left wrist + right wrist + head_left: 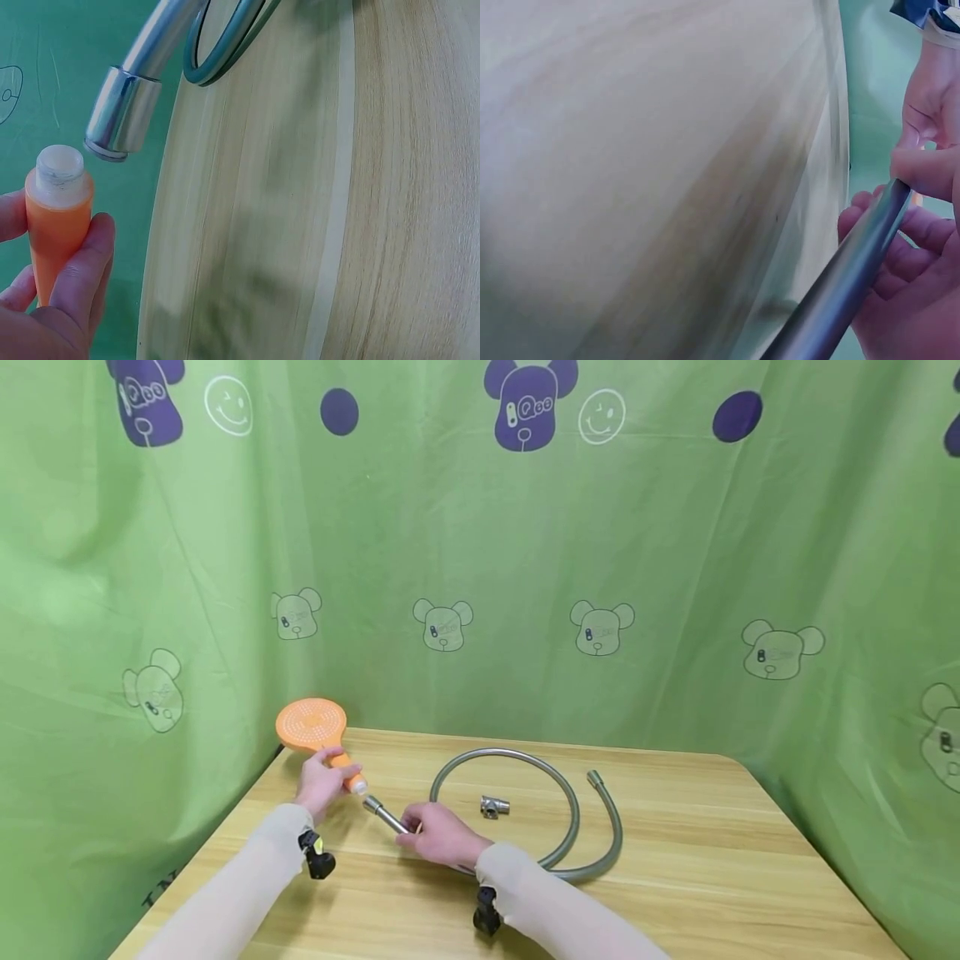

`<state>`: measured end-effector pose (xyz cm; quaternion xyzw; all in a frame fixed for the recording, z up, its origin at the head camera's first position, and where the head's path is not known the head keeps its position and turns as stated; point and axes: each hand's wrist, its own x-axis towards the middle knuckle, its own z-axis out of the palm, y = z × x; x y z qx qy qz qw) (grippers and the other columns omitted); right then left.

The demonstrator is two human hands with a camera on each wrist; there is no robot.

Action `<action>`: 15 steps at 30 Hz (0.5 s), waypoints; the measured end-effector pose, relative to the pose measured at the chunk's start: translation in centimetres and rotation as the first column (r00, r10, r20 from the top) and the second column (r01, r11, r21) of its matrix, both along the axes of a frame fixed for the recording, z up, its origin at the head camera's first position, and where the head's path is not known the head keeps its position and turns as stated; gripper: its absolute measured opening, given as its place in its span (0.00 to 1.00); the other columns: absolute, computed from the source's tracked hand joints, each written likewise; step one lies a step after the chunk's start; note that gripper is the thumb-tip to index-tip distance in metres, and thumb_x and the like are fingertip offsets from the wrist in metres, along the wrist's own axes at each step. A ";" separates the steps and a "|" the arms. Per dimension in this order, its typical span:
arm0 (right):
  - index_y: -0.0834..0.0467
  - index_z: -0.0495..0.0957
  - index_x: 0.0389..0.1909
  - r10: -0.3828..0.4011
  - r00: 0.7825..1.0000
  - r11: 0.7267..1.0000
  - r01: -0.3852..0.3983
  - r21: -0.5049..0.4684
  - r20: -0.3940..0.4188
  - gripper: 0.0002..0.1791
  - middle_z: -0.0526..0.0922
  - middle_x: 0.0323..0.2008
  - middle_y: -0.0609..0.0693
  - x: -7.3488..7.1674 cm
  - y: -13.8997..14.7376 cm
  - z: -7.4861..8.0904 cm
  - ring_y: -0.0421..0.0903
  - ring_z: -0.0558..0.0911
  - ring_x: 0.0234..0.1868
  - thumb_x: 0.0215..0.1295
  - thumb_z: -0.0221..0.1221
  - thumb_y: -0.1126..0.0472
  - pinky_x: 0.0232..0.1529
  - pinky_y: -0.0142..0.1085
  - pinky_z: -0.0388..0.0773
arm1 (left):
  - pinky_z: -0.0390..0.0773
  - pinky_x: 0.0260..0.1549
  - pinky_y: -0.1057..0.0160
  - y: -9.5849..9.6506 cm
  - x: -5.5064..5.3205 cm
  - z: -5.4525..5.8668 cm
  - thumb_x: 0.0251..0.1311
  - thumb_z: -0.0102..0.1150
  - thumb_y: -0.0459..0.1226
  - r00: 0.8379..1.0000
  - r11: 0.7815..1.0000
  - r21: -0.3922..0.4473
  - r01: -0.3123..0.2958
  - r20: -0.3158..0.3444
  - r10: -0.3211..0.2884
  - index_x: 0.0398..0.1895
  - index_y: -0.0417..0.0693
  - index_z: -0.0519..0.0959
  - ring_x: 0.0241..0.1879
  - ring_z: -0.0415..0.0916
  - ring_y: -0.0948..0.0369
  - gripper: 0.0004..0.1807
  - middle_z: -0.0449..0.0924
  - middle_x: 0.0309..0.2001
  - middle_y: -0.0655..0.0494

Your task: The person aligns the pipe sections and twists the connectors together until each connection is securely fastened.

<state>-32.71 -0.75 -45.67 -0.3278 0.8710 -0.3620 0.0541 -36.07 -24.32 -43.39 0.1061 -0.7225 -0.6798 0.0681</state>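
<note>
An orange shower head (311, 723) with a perforated round face is gripped by its handle in my left hand (321, 783). Its white threaded end (60, 174) points toward a metal hose connector (123, 112), with a small gap between the two. My right hand (442, 833) holds the grey shower hose (573, 810) just behind that connector, thumb and fingers around it. In the right wrist view the hose (840, 281) runs through the fingers, the left hand beyond. The rest of the hose loops over the table to the right.
A small chrome valve fitting (493, 807) lies on the wooden table (690, 860) inside the hose loop. The hose's other end (595, 778) rests to the right of the loop. Green printed curtains (480, 543) hang behind the table and at both sides.
</note>
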 end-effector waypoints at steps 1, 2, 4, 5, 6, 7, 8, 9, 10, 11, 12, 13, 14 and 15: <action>0.53 0.80 0.31 -0.001 1.000 1.000 0.001 -0.015 0.016 0.04 0.78 0.26 0.42 0.0 0.0 0.0 0.36 0.72 0.24 0.65 0.65 0.60 0.25 0.30 0.70 | 0.84 0.41 0.66 0.0 0.0 0.0 0.63 0.63 0.28 1.000 1.000 0.003 0.001 0.001 -0.001 0.72 0.35 0.62 0.47 0.79 0.52 0.35 0.64 0.66 0.29; 0.53 0.80 0.32 -0.001 0.999 1.000 0.002 -0.028 0.035 0.04 0.78 0.27 0.42 0.0 0.1 -0.1 0.37 0.72 0.24 0.65 0.65 0.60 0.25 0.30 0.70 | 0.84 0.41 0.65 0.0 0.0 -0.1 0.63 0.63 0.28 1.000 1.000 0.007 0.002 0.001 -0.002 0.72 0.34 0.61 0.47 0.79 0.51 0.35 0.64 0.66 0.29; 0.55 0.81 0.34 -0.002 0.998 0.999 0.005 -0.054 0.063 0.02 0.78 0.28 0.43 -0.1 0.1 -0.2 0.37 0.72 0.24 0.65 0.64 0.61 0.23 0.30 0.70 | 0.84 0.42 0.65 -0.1 0.0 -0.2 0.63 0.63 0.28 1.000 1.000 0.015 0.003 0.004 -0.004 0.72 0.35 0.61 0.48 0.78 0.51 0.35 0.64 0.66 0.29; 0.56 0.81 0.35 -0.004 0.997 0.998 0.008 -0.059 0.073 0.02 0.79 0.28 0.43 -0.1 0.1 -0.3 0.37 0.72 0.24 0.66 0.64 0.61 0.23 0.30 0.70 | 0.84 0.42 0.65 -0.1 0.0 -0.2 0.63 0.62 0.28 1.000 1.000 0.019 0.003 0.005 -0.003 0.72 0.35 0.61 0.48 0.78 0.51 0.35 0.64 0.66 0.30; 0.56 0.82 0.36 -0.007 0.997 0.998 0.011 -0.059 0.080 0.02 0.79 0.28 0.43 -0.2 0.1 -0.4 0.37 0.72 0.24 0.66 0.64 0.62 0.23 0.30 0.70 | 0.84 0.42 0.65 -0.1 0.0 -0.3 0.63 0.62 0.27 1.000 1.000 0.022 0.004 0.003 -0.004 0.72 0.35 0.61 0.48 0.78 0.51 0.35 0.64 0.66 0.29; 0.57 0.82 0.37 -0.006 0.996 0.998 0.012 -0.061 0.086 0.03 0.79 0.29 0.42 -0.3 0.1 -0.4 0.37 0.72 0.24 0.66 0.63 0.62 0.22 0.29 0.70 | 0.84 0.42 0.65 -0.1 0.0 -0.3 0.63 0.62 0.27 1.000 1.000 0.023 0.002 0.003 -0.002 0.72 0.35 0.61 0.48 0.79 0.51 0.35 0.64 0.66 0.30; 0.58 0.82 0.38 -0.006 0.996 0.998 0.011 -0.064 0.089 0.04 0.79 0.29 0.42 -0.4 0.0 -0.5 0.37 0.72 0.24 0.66 0.63 0.62 0.23 0.29 0.70 | 0.84 0.42 0.66 -0.1 0.0 -0.3 0.63 0.63 0.27 1.000 1.000 0.023 0.000 0.004 0.000 0.72 0.36 0.61 0.48 0.79 0.51 0.35 0.64 0.66 0.30; 0.59 0.82 0.39 -0.004 0.996 0.998 0.010 -0.067 0.093 0.04 0.79 0.30 0.42 -0.5 0.0 -0.6 0.37 0.73 0.24 0.66 0.64 0.63 0.23 0.29 0.70 | 0.84 0.42 0.66 -0.1 0.0 -0.2 0.63 0.63 0.28 1.000 1.000 0.023 -0.002 0.005 0.002 0.72 0.36 0.62 0.48 0.79 0.51 0.35 0.64 0.66 0.30; 0.59 0.82 0.41 -0.005 0.995 0.998 0.012 -0.067 0.101 0.05 0.79 0.30 0.42 -0.6 -0.1 -0.6 0.37 0.73 0.25 0.66 0.63 0.63 0.24 0.29 0.71 | 0.84 0.42 0.66 -0.1 0.0 -0.2 0.62 0.63 0.28 1.000 1.000 0.019 -0.002 0.001 0.002 0.72 0.36 0.61 0.48 0.79 0.51 0.35 0.64 0.66 0.30; 0.60 0.82 0.42 -0.004 0.994 0.997 0.011 -0.072 0.105 0.06 0.80 0.31 0.42 -0.7 -0.1 -0.6 0.37 0.74 0.26 0.65 0.63 0.64 0.25 0.29 0.72 | 0.84 0.41 0.66 -0.1 0.0 -0.1 0.63 0.63 0.28 1.000 1.000 0.013 -0.003 -0.001 0.003 0.72 0.36 0.61 0.48 0.79 0.51 0.35 0.64 0.66 0.30; 0.60 0.82 0.42 -0.003 0.994 0.997 0.011 -0.078 0.110 0.07 0.80 0.31 0.42 -0.7 -0.2 -0.6 0.37 0.74 0.27 0.65 0.63 0.64 0.26 0.29 0.72 | 0.84 0.42 0.66 0.0 0.0 0.0 0.63 0.63 0.28 1.000 1.000 0.007 -0.003 -0.005 0.003 0.72 0.36 0.61 0.48 0.79 0.51 0.35 0.63 0.66 0.29; 0.61 0.82 0.43 -0.001 0.993 0.996 0.011 -0.087 0.116 0.07 0.80 0.32 0.43 -0.8 -0.2 -0.5 0.37 0.74 0.28 0.65 0.63 0.65 0.27 0.29 0.73 | 0.84 0.41 0.66 0.0 0.0 0.1 0.62 0.63 0.29 1.000 1.000 0.001 -0.007 -0.004 0.007 0.72 0.37 0.62 0.48 0.79 0.51 0.35 0.63 0.66 0.30; 0.61 0.82 0.43 0.000 0.993 0.995 0.011 -0.096 0.120 0.08 0.80 0.32 0.44 -0.8 -0.3 -0.4 0.38 0.75 0.28 0.64 0.63 0.66 0.29 0.30 0.73 | 0.84 0.41 0.66 0.0 0.0 0.2 0.62 0.63 0.29 1.000 1.000 -0.004 -0.008 -0.005 0.008 0.72 0.37 0.62 0.49 0.79 0.51 0.35 0.63 0.66 0.30; 0.62 0.82 0.43 0.001 0.992 0.995 0.012 -0.104 0.126 0.08 0.81 0.32 0.45 -0.9 -0.3 -0.3 0.38 0.75 0.29 0.64 0.63 0.66 0.30 0.30 0.74 | 0.84 0.42 0.66 0.0 0.0 0.3 0.62 0.63 0.29 1.000 1.000 -0.009 -0.011 -0.007 0.011 0.72 0.37 0.62 0.49 0.78 0.51 0.35 0.63 0.66 0.30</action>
